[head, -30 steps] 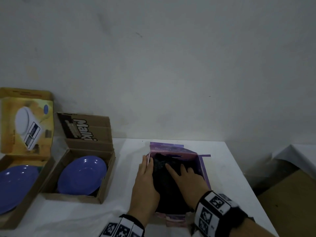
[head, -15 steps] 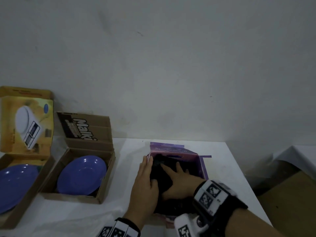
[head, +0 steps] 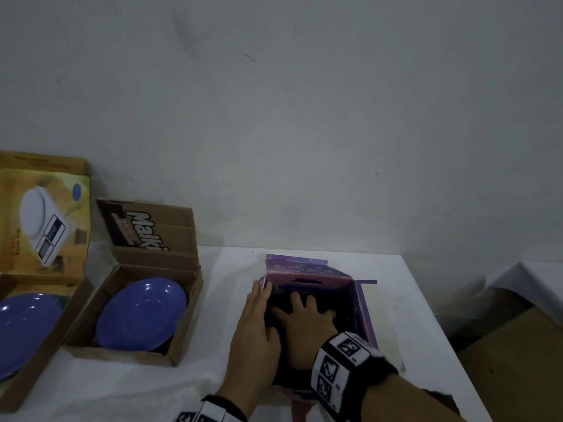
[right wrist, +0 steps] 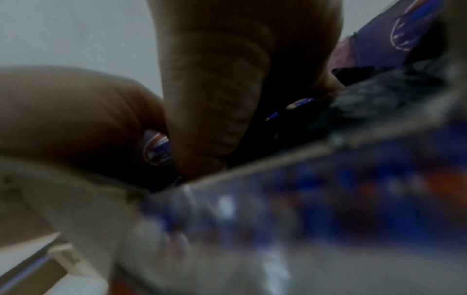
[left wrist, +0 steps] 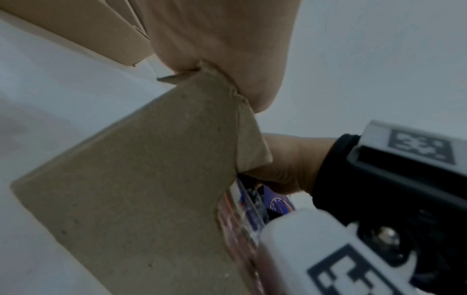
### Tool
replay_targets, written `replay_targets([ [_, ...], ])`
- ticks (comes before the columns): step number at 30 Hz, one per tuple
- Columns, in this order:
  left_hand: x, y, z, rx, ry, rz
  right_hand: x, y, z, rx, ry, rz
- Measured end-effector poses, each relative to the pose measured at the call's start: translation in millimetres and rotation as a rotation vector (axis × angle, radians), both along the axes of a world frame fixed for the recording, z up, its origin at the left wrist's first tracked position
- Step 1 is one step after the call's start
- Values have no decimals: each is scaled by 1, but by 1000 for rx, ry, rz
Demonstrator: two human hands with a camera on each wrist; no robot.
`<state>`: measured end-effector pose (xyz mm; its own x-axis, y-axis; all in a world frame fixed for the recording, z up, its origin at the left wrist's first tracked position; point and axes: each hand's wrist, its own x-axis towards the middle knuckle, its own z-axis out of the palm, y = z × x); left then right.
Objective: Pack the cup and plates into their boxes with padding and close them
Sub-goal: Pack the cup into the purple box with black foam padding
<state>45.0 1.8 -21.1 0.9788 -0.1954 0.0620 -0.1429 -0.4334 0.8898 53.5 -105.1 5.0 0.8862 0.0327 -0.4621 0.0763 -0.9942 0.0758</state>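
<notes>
A purple box (head: 307, 269) stands open on the white table, holding black padding (head: 345, 300). My right hand (head: 304, 327) is inside it, fingers spread flat and pressing down on the padding. My left hand (head: 256, 327) lies along the box's left wall with straight fingers; in the left wrist view its palm (left wrist: 222, 40) leans on a brown flap (left wrist: 139, 179). The right wrist view shows my fingers (right wrist: 215, 89) against the padding (right wrist: 379, 95). No cup is visible. One blue plate (head: 140, 315) lies in an open cardboard box (head: 182, 336), another (head: 24, 327) in a yellow box (head: 45, 208).
The table (head: 396, 315) ends just right of the purple box, and a wall stands close behind it. Brown cardboard (head: 518, 360) lies lower down at the right, beside a white-covered surface (head: 533, 275). Both plate boxes have their lids standing up.
My right hand has slid further into the purple box and flattened out, pushing the black padding lower. The left hand has stayed on the box's left wall.
</notes>
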Motion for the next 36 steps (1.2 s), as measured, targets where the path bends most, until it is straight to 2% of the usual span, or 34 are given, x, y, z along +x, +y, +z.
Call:
replay_targets([
  [4, 1, 0, -3, 1, -27, 1, 10, -16, 32, 137, 187, 30],
  [7, 1, -1, -5, 4, -48, 22, 10, -41, 54, 9, 260, 153],
  [10, 0, -3, -5, 23, -49, 16, 0, -48, 44, -56, 291, 113],
  [13, 1, -3, -6, 54, -54, 4, -9, -44, 23, -60, 102, 98],
  [16, 0, -4, -6, 70, -55, -1, -14, -52, 19, -130, -36, 179],
  [18, 0, -4, -5, 85, -53, -8, -16, -61, 27, -204, -86, 225],
  [20, 1, -4, -4, 85, -47, -13, -17, -70, 31, -248, -83, 197],
  [26, 0, -5, -5, 88, -35, -15, -29, -69, 8, -216, -237, 100],
  [28, -1, -5, -4, 77, -35, -15, -34, -74, 9, -157, -263, 113],
  [30, -1, -3, -3, 83, -48, -17, -42, -85, 17, 49, -284, 66],
  [31, -2, -4, -3, 90, -52, -21, -50, -92, 19, 184, -340, -7],
  [34, -2, -3, -2, 104, -70, -16, -77, -113, 18, 512, -763, -322],
  [35, -2, -3, -2, 112, -73, -15, -90, -119, 13, 550, -836, -436],
  [36, -1, -3, -2, 122, -75, -15, -104, -125, 3, 551, -819, -547],
])
